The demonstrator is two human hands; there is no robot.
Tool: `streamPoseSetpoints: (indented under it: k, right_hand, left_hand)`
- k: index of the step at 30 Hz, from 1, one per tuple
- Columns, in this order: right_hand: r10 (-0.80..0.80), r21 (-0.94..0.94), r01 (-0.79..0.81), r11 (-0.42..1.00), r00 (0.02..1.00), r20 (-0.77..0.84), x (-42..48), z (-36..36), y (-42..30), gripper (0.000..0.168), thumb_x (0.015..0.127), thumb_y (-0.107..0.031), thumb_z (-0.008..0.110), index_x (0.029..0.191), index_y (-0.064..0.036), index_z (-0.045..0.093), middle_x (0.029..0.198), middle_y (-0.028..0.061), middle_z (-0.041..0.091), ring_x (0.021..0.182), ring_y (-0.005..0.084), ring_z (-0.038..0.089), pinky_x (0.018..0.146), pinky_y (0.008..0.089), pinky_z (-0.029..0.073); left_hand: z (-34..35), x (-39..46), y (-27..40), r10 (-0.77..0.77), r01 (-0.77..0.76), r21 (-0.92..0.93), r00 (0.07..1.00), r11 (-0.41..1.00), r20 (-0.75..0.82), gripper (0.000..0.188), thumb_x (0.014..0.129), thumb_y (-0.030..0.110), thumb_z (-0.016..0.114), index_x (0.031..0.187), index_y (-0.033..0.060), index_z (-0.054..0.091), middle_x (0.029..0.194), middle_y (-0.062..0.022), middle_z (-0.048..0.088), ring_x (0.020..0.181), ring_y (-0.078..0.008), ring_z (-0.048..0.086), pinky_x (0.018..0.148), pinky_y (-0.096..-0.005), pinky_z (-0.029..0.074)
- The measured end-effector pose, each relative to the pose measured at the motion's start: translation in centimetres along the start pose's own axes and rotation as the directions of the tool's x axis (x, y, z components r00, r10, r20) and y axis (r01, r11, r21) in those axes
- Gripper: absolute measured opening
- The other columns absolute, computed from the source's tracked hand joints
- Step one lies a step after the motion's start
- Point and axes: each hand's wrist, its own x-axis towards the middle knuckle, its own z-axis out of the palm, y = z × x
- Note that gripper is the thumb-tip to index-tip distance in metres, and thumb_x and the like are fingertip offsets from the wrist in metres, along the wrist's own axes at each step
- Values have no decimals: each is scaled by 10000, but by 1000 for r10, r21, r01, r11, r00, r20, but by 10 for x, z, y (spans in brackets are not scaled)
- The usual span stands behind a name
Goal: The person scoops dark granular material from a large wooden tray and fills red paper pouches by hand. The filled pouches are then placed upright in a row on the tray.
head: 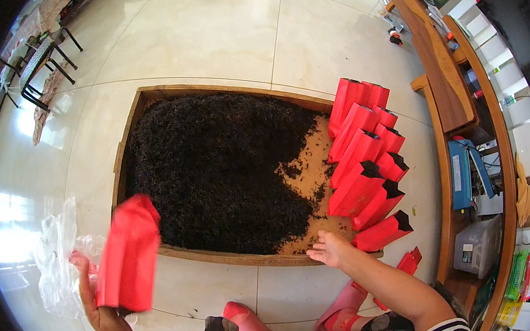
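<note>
My left hand [90,287] is at the lower left, behind a blurred red paper-like bag [132,253] that partly covers it; I cannot tell how its fingers hold the bag. A crumpled clear plastic bag [59,260] lies beside that hand. My right hand [326,249] is over the near right edge of a shallow wooden tray [236,258], fingers apart and holding nothing. Dark, curly dried tea-like leaves [221,170] fill most of the tray. Several upright or tilted red bags [357,187] with dark openings stand in rows at its right side.
Flat red packets [409,260] lie on the tiled floor right of the tray. A wooden cabinet [453,83] with a blue case [462,174] and a plastic bin [477,246] runs along the right. A stool [38,64] stands at the left. My pink slippers [253,324] are below the tray.
</note>
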Motion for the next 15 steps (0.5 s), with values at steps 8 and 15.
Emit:
streamPoseSetpoints:
  k: [8,15]
  right_hand:
    - [144,290,-227,930,949,282,55,34,28,777,973,-445,462,1500,0,103,1496,277,249,1350,441,326,1095,531,317]
    - [-96,510,-173,843,884,458,34,114,18,931,880,-639,493,1501,-32,158,1549,191,199,1439,393,120,1151,576,64]
  left_hand:
    - [-34,-16,-39,-282,252,147,928,957,243,279,994,220,506,1141,5,608,989,-68,638,771,-118,597,626,-234,482]
    - [-3,-12,-83,-297,394,-191,869,899,396,322,938,184,581,1212,14,578,1159,-117,624,1038,-235,606,763,-363,543]
